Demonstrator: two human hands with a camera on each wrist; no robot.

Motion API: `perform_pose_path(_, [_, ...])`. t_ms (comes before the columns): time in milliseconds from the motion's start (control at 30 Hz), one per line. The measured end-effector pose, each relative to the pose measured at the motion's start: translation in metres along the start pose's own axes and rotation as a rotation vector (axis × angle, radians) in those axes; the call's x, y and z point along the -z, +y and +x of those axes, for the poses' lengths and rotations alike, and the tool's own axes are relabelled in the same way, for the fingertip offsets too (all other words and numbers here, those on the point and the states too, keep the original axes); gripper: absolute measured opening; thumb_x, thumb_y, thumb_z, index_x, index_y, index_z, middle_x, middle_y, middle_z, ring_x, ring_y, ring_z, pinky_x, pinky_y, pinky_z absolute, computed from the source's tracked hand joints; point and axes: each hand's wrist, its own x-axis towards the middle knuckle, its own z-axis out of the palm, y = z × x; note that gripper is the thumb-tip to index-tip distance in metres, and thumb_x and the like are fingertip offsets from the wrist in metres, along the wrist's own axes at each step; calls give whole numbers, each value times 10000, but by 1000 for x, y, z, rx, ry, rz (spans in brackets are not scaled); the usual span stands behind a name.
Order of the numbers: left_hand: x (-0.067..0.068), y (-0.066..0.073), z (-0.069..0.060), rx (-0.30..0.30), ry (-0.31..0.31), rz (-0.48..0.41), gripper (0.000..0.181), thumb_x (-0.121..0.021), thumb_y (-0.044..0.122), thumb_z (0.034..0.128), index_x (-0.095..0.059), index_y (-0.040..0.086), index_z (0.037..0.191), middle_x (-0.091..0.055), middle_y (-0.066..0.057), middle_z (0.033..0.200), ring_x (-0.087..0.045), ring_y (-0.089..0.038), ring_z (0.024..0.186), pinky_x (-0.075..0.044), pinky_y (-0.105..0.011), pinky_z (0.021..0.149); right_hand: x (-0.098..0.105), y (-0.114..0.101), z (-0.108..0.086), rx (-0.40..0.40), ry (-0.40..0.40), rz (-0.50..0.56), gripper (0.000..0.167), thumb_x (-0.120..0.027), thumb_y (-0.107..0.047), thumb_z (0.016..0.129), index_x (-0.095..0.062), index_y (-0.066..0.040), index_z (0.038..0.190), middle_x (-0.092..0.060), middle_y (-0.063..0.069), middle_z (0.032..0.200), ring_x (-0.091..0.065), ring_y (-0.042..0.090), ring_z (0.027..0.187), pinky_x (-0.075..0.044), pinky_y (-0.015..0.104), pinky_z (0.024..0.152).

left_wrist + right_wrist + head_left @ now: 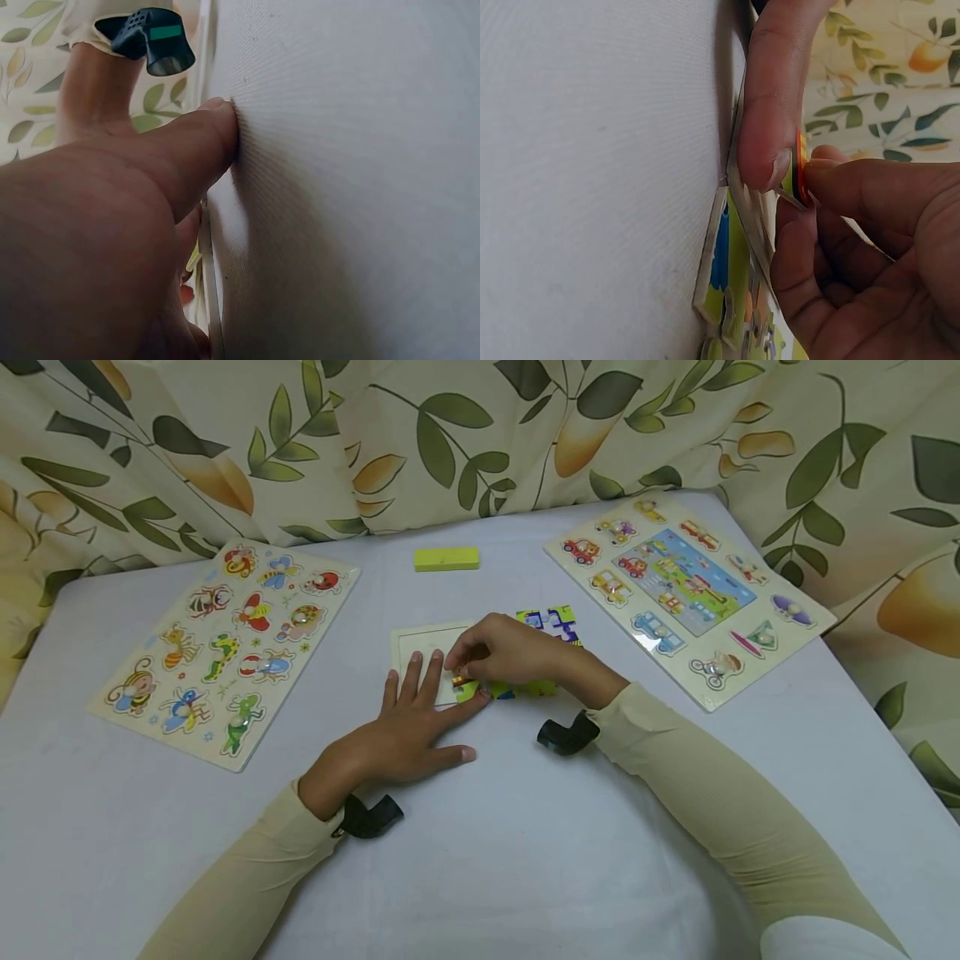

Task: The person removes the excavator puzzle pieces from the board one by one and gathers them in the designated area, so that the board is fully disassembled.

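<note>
My left hand [408, 735] lies spread with straight fingers over a pale puzzle tray [405, 639]. Its thumb touches the white cloth in the left wrist view. Beside it, my right hand [517, 652] pinches a small jigsaw piece [800, 172], green with a red and yellow edge, between thumb and fingers at the tray. A left fingertip [769, 161] is right against this piece in the right wrist view. More jigsaw pieces [566, 617], green, purple and yellow, lie right of the tray, partly hidden under my right hand.
An insect peg puzzle board [187, 652] lies at the left, and a vehicle peg puzzle board [693, 672] at the right. Behind the tray is a yellow-green block [446, 559]. A leaf-patterned curtain [420, 443] borders the far edge of the white-covered table [480, 860].
</note>
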Motion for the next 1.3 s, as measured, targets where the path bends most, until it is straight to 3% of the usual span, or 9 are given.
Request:
perform_pose_path(400, [0,0,1,-8,7,9,661,-533,526,959,-261,355,1536,255,-196,1556,319,-402,1367,123,-654,1049,0,1,-2,28,-43,-28,173,-611,23,926,-730,-18,1045,-702,23,939,-603,155,835,-496,307,785])
perform_pose_path(533, [0,0,1,-7,11,3,658,-537,528,956,-283,343,1534,254,-206,1553,316,-404,1367,123,-648,1054,3,0,-5,12,40,-57,180,-615,-3,936,-725,-28,1076,-704,10,977,-607,150,889,-484,309,821])
perform_pose_path(700, [0,0,1,-7,13,1,652,-531,534,957,-294,338,1533,248,-222,1551,312,-404,1369,121,-642,1058,12,3,-12,-26,145,-45,196,-642,-47,937,-710,-27,1119,-710,28,996,-614,168,869,-491,315,775])
perform_pose_path(1067, [-1,-1,2,13,4,-9,684,-543,550,943,-263,363,1538,274,-192,1549,335,-369,1366,149,-609,1065,28,13,-32,-72,204,-64,143,-670,-63,920,-753,-71,1038,-719,20,994,-576,173,762,-452,272,619])
perform_pose_path(1300, [-1,-1,3,17,4,-6,698,-561,550,933,-266,361,1537,274,-187,1552,336,-365,1367,157,-605,1064,37,23,-45,-84,215,-58,151,-665,-66,920,-750,-58,1045,-717,44,1010,-600,187,769,-473,255,646])
